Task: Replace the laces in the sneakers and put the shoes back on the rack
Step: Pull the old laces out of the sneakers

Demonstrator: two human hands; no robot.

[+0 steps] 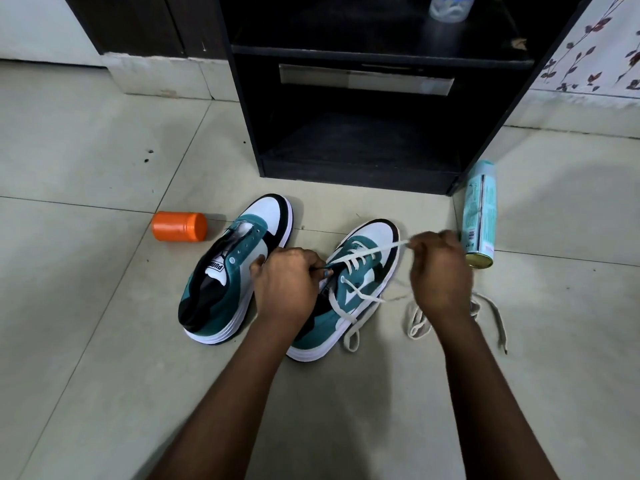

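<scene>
Fingers of my right hand (440,271) pinched the white lace (377,252); my left hand (287,282) gripped the right sneaker's (346,292) tongue.

Home interior, tiled floor (104,140), black shoe rack (363,133), floral wallpaper (595,46)

Half-laced teal-and-white sneaker (349,289) under both grips; its unlaced twin (235,271) just beside, left of the grips.

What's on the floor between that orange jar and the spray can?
In the head view, both sneakers: the laceless one nearer the orange jar, the half-laced one nearer the spray can.
</scene>
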